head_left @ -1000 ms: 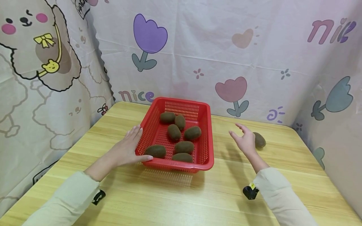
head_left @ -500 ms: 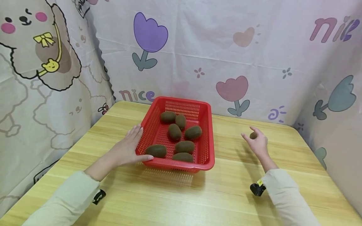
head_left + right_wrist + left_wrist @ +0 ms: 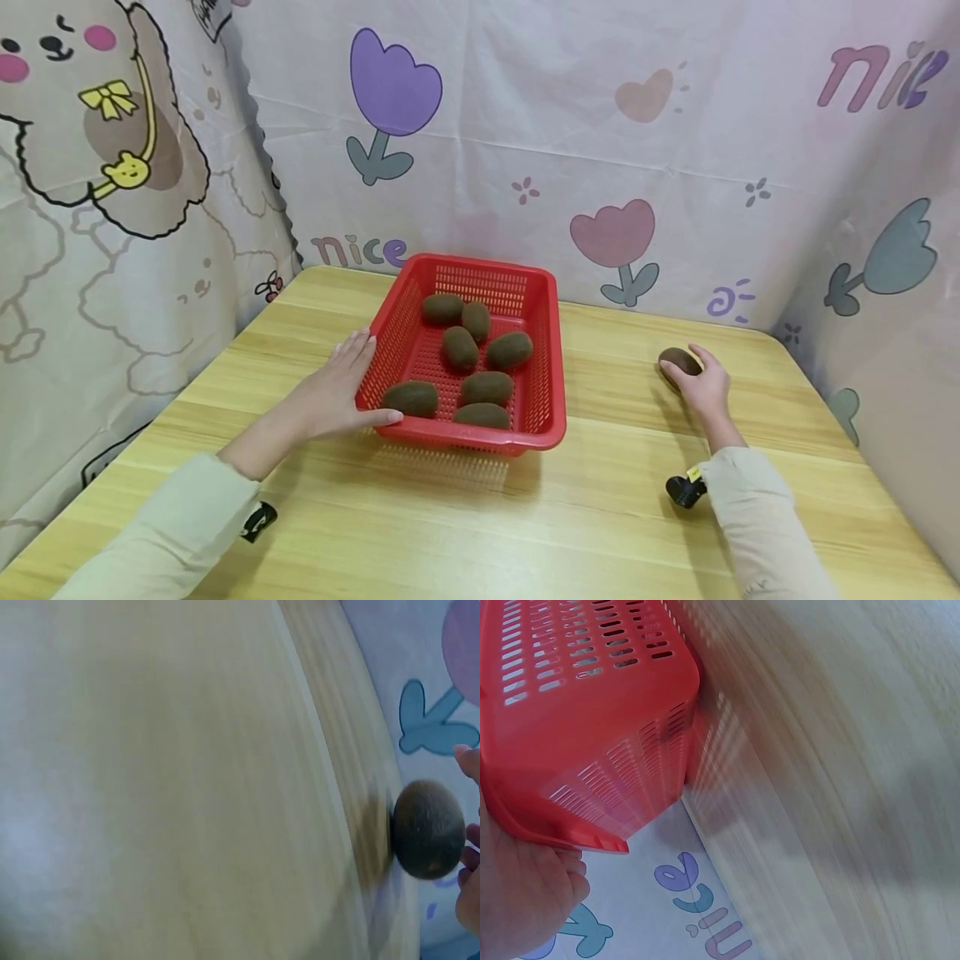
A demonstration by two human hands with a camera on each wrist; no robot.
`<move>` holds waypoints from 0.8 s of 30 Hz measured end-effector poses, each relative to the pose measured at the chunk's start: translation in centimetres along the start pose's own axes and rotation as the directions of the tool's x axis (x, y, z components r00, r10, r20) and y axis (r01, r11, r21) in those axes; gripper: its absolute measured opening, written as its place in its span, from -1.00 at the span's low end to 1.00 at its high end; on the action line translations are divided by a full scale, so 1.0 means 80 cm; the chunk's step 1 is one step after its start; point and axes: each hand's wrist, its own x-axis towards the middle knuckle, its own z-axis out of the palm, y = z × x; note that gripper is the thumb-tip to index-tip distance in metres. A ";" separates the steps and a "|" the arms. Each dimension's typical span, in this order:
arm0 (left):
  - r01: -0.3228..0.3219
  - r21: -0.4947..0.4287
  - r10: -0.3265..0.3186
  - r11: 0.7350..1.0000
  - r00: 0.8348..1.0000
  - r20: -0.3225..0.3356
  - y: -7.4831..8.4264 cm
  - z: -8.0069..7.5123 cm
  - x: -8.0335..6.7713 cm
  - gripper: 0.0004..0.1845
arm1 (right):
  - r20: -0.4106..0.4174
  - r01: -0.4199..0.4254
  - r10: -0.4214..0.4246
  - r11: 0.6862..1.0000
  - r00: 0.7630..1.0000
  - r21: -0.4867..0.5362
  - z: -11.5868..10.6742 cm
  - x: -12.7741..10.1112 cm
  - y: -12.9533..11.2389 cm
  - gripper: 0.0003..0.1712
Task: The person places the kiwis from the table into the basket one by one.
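A red plastic basket (image 3: 552, 367) holds several brown kiwis (image 3: 460, 347). My left hand (image 3: 330, 396) rests at its near-left corner, fingers straight along the left side and thumb lying on the front rim. In the left wrist view, the fingers (image 3: 574, 881) touch the basket's rim (image 3: 592, 840). Over on the right, my right hand (image 3: 705, 392) reaches around a single kiwi (image 3: 678, 361) on the table. The right wrist view shows this kiwi (image 3: 429, 829) close to the fingers, with the thumb (image 3: 466, 759) apart from it; most of that hand is out of frame.
The wooden table (image 3: 450, 533) reaches back to a printed curtain (image 3: 487, 125), which also hangs along the left and right sides. A black wrist camera (image 3: 686, 490) sits below the right sleeve, and another black one (image 3: 258, 522) by the left sleeve.
My right hand has moved right to the lone kiwi, its thumb now in front of the fruit. The left hand and the basket keep their places.
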 end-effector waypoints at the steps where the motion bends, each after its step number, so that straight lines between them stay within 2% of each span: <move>1: 0.002 -0.001 -0.002 1.000 1.000 0.002 0.000 0.001 0.000 0.26 | 0.001 -0.010 0.010 1.000 1.000 -0.001 -0.001 0.001 0.003 -0.20; 7: 0.009 -0.001 -0.009 1.000 1.000 0.004 -0.002 0.003 0.001 0.27 | 0.004 -0.029 0.029 0.999 1.000 -0.023 -0.004 0.005 0.015 -0.21; 15: 0.012 0.008 -0.012 1.000 1.000 0.003 -0.002 0.003 0.001 0.27 | 0.067 -0.038 0.044 0.995 0.997 -0.089 -0.008 0.007 0.022 -0.24; 24: 0.012 0.014 -0.012 1.000 1.000 0.003 0.000 0.002 0.001 0.26 | 0.050 -0.022 0.028 0.993 0.998 -0.118 -0.008 0.005 0.024 -0.30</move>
